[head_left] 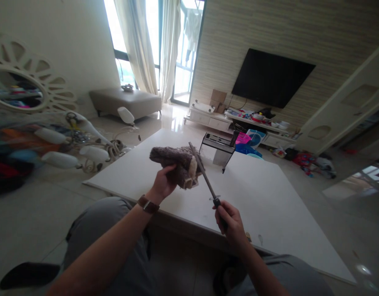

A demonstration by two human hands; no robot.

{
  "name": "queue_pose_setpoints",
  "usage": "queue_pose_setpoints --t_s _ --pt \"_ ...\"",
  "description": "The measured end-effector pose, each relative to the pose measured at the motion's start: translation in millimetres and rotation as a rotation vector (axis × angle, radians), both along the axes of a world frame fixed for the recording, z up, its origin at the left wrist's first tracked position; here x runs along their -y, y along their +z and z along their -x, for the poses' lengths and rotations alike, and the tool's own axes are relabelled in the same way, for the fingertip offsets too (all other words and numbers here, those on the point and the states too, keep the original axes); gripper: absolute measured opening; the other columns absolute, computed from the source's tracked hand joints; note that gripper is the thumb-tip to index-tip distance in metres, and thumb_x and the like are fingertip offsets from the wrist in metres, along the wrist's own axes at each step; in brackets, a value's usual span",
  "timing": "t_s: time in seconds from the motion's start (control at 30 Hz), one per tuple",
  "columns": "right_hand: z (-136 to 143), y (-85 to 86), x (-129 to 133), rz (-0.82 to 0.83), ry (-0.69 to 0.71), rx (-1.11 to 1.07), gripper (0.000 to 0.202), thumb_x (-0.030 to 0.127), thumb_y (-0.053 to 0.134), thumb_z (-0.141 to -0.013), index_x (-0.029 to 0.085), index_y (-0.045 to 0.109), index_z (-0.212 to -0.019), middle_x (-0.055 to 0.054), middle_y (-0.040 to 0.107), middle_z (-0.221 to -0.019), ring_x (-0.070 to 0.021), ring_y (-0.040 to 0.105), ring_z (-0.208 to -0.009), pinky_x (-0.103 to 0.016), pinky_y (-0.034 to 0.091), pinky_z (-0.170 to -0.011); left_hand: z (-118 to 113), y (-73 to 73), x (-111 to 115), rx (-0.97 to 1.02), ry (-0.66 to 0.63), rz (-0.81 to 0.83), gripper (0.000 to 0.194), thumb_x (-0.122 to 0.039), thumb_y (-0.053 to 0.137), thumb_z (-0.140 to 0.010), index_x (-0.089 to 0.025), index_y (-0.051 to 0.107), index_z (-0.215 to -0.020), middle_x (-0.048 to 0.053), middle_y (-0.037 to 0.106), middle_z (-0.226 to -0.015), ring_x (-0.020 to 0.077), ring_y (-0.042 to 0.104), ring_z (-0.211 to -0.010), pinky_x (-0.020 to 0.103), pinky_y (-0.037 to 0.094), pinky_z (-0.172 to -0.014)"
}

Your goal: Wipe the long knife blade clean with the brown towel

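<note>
My left hand (165, 183) grips a bunched grey-brown fuzzy cloth (172, 158) with a pale edge, held above the white table. In my right hand (231, 220) is the black handle of a honing steel (204, 172), its fingers wrapped round it. The steel's grey rod slants up and to the left, its upper part beside the cloth's pale edge; I cannot tell whether the two touch. Behind them on the table stands a knife block (218, 144) with dark and silvery sides, and a black handle (234, 137) sticks up from its right end.
The white tabletop (269, 197) spreads out before my knees. A chandelier (93, 154) with white shades lies at the left, near a beige bench (124, 100). Beyond the table are a cluttered TV cabinet (251, 117), and colourful bags (309, 160) on the floor.
</note>
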State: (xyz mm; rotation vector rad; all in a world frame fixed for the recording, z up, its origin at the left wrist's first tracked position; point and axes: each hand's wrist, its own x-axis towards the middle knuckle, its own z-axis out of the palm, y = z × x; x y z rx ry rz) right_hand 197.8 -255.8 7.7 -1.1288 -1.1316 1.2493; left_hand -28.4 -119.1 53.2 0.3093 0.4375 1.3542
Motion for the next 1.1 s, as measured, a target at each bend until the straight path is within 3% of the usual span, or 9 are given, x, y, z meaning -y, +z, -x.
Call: queue_pose_setpoints --t_s 0.07,0.13,0.27,0.37,0.5,0.77,0.9,1.0,1.1 --pt "1.6 0.6 -1.6 -0.005 -0.007 -0.001 0.035 0.051 0.063 -0.093 0.016 0.064 -0.092 0.005 0.052 -0.055 -0.0041 0.036 -0.034 -0.018 0.020 -0.034 -13.0 -7.5 12.6 -0.051 -0.184 -0.047 0.017 -0.012 0.073 -0.072 -0.012 0.075 -0.090 0.010 0.078 -0.094 0.0257 0.074 -0.089 0.041 0.057 -0.096" --pt "4.0 0.5 -2.6 0.006 -0.021 0.014 0.037 0.053 0.061 -0.093 0.016 0.062 -0.087 0.005 0.054 -0.055 -0.0046 0.038 -0.033 -0.018 0.022 -0.033 -25.9 -15.1 25.8 -0.098 -0.317 -0.120 0.028 -0.013 0.080 -0.066 -0.012 0.075 -0.094 0.011 0.078 -0.095 0.0281 0.073 -0.092 0.044 0.055 -0.097" --pt "8.2 -5.3 -2.2 0.055 -0.065 0.121 0.046 0.060 0.064 -0.085 0.018 0.055 -0.068 0.003 0.054 -0.051 -0.0063 0.040 -0.033 -0.019 0.026 -0.033 -50.2 -30.9 46.4 -0.213 -0.365 -0.185 0.046 -0.016 0.090 -0.059 -0.012 0.074 -0.102 0.014 0.077 -0.104 0.0317 0.071 -0.103 0.047 0.050 -0.102" --pt "10.2 -8.7 -1.3 0.102 -0.067 0.209 0.048 0.061 0.064 -0.080 0.018 0.053 -0.060 0.001 0.052 -0.047 -0.0078 0.040 -0.032 -0.020 0.027 -0.033 -61.7 -42.1 51.6 -0.285 -0.285 -0.144 0.049 -0.016 0.093 -0.055 -0.014 0.074 -0.100 0.012 0.077 -0.105 0.0304 0.071 -0.102 0.045 0.052 -0.100" --pt "13.5 -2.4 -2.5 0.105 -0.049 0.290 0.047 0.060 0.060 -0.084 0.019 0.053 -0.063 0.001 0.052 -0.048 -0.0085 0.042 -0.035 -0.021 0.028 -0.035 -65.5 -48.3 47.7 -0.344 -0.191 -0.120 0.043 -0.020 0.093 -0.054 -0.014 0.075 -0.093 0.009 0.078 -0.096 0.0263 0.072 -0.092 0.041 0.055 -0.092" --pt "11.7 9.7 -5.1 0.034 0.030 0.341 0.040 0.056 0.056 -0.093 0.018 0.060 -0.085 0.003 0.058 -0.059 -0.0090 0.046 -0.043 -0.021 0.032 -0.042 -45.3 -22.2 21.2 -0.286 0.001 -0.085 0.038 -0.022 0.092 -0.055 -0.013 0.076 -0.088 0.007 0.078 -0.089 0.0213 0.072 -0.081 0.036 0.058 -0.084" --pt "5.9 11.4 -5.1 0.006 0.071 0.478 0.036 0.049 0.053 -0.096 0.018 0.061 -0.080 0.000 0.062 -0.062 -0.0117 0.052 -0.050 -0.024 0.037 -0.050 -26.8 -13.3 3.8 -0.263 0.134 -0.085 0.038 -0.020 0.092 -0.053 -0.013 0.077 -0.087 0.008 0.079 -0.090 0.0221 0.073 -0.080 0.037 0.058 -0.084" --pt "3.5 13.8 -6.0 -0.090 0.020 0.670 0.035 0.042 0.052 -0.097 0.018 0.062 -0.073 0.000 0.058 -0.058 -0.0139 0.052 -0.054 -0.026 0.036 -0.056 -17.3 -10.7 -4.9 -0.262 0.213 -0.094 0.037 -0.019 0.091 -0.053 -0.012 0.077 -0.086 0.008 0.079 -0.089 0.0221 0.073 -0.079 0.036 0.059 -0.083" --pt "3.2 17.3 -6.2 -0.167 -0.041 0.739 0.035 0.041 0.048 -0.099 0.019 0.065 -0.078 -0.002 0.060 -0.066 -0.0164 0.053 -0.063 -0.027 0.036 -0.060 -11.0 -7.1 -12.0 -0.245 0.293 -0.088 0.034 -0.016 0.089 -0.055 -0.011 0.077 -0.086 0.008 0.079 -0.089 0.0223 0.074 -0.079 0.035 0.060 -0.083"
